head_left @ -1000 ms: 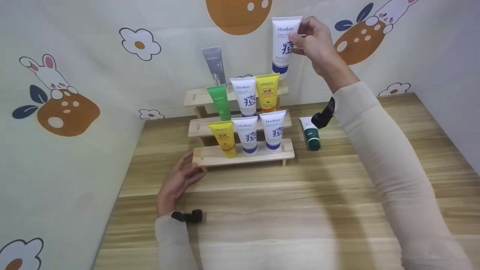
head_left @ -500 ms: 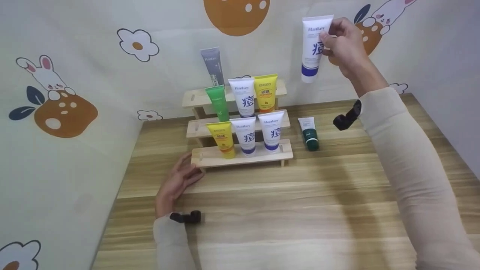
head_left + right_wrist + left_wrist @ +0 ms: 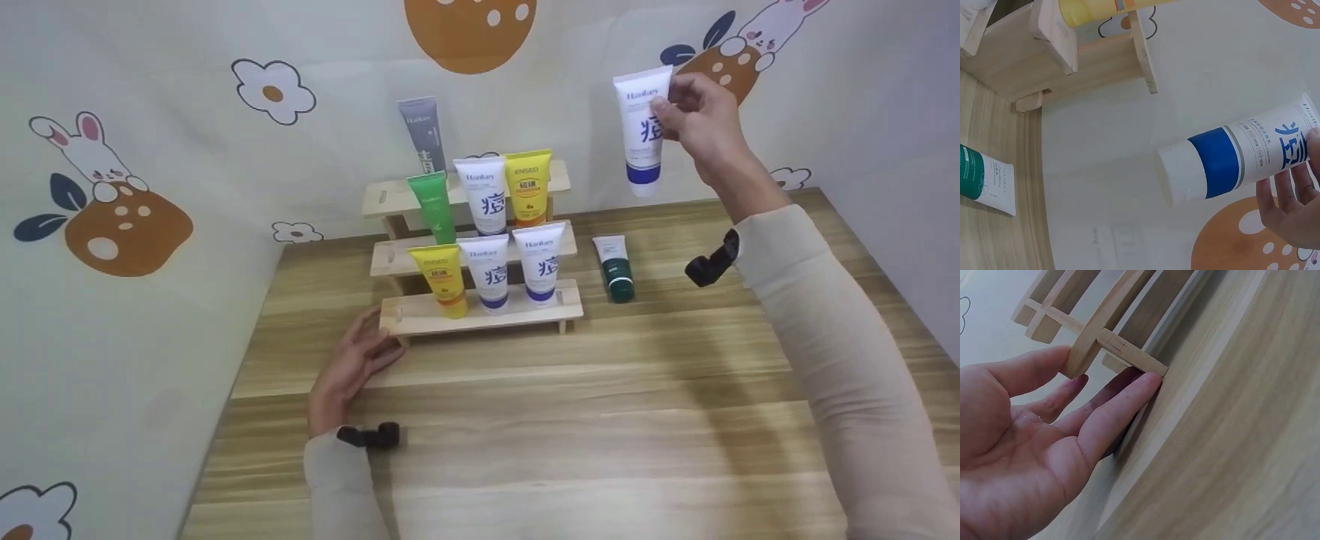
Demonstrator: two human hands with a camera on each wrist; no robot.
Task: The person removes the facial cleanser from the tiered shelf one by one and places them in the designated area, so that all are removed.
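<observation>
My right hand pinches a white tube with a blue band and blue lettering, thumb on its front. The tube hangs cap down in the air, right of a three-tier wooden display rack. In the right wrist view the white cap points toward the rack. My left hand touches the left end of the lowest tier. The left wrist view has its fingers fairly straight, touching the end of a shelf board and a short leg.
The bottom tier holds a yellow tube and two white tubes. Green, white and yellow tubes stand on the middle tier, a grey tube on top. A dark green and white tube lies on the table right of the rack.
My right hand has carried the white tube rightward from above the rack's top tier, then lowered it slightly. My left hand stays at the rack's left end.
</observation>
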